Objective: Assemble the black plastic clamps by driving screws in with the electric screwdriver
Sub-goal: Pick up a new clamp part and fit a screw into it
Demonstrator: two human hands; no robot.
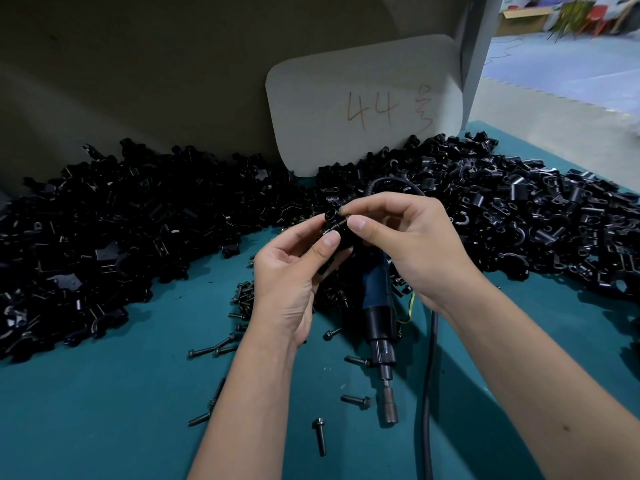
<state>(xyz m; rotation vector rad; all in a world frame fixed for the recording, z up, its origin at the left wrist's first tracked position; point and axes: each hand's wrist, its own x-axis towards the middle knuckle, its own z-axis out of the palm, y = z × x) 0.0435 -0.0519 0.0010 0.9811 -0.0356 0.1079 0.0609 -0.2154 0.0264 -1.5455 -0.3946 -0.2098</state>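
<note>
Two hands meet just above the middle of the view, and between them sits one black clamp, held in the air over the teal table. The left hand comes up from 6 o'clock with its palm turned toward the camera, thumb pressed on the clamp's near face and the other fingers curled behind it, so it grips the part from below. The right hand reaches in from 4 o'clock, its thumb and forefinger pinching the clamp's upper right end; whether a screw sits between those fingertips cannot be told. One electric screwdriver lies on the table directly beneath the hands, blue body toward 12 o'clock and bit tip toward 6 o'clock, untouched, with one black cable running down toward 6 o'clock just right of it. Loose screws are scattered at 6 to 8 o'clock of the hands: about ten lie singly and can be counted, while a denser cluster beside the left wrist is too tangled to count. Loose clamp parts form two large heaps, far too many to count: a left heap at 9 o'clock and a right heap at 2 to 3 o'clock. One pale card marked "44" stands at 12 o'clock against the wall.
</note>
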